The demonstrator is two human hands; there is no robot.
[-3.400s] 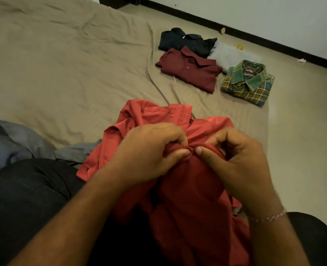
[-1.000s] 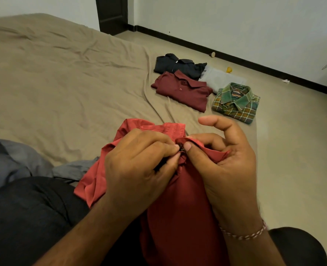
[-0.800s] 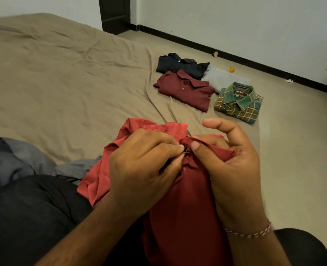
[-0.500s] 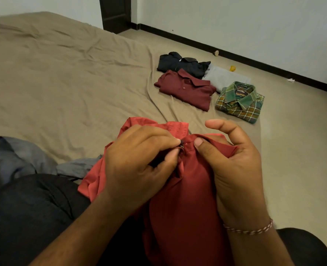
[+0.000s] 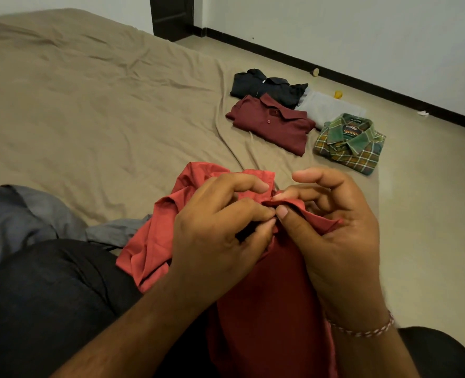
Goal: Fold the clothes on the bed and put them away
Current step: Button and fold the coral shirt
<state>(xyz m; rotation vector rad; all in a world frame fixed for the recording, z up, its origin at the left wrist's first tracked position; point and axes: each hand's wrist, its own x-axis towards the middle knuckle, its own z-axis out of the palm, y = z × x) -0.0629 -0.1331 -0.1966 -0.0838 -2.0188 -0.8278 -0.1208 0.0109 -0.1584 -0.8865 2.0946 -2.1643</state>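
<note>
Red cotton shirt (image 5: 267,290) lies across the lap at the bed (image 5: 95,110) edge; left hand (image 5: 220,230) and right hand (image 5: 335,227) still pinch its collar placket, thumbs now pressed closer, seemingly buttoning before folding.

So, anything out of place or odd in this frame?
Nothing serious. A grey garment lies crumpled and unfolded at the left, unlike the folded shirts near the bed's edge. Small bits of litter sit on the floor by the wall. Both hands pinch the red shirt normally.
</note>
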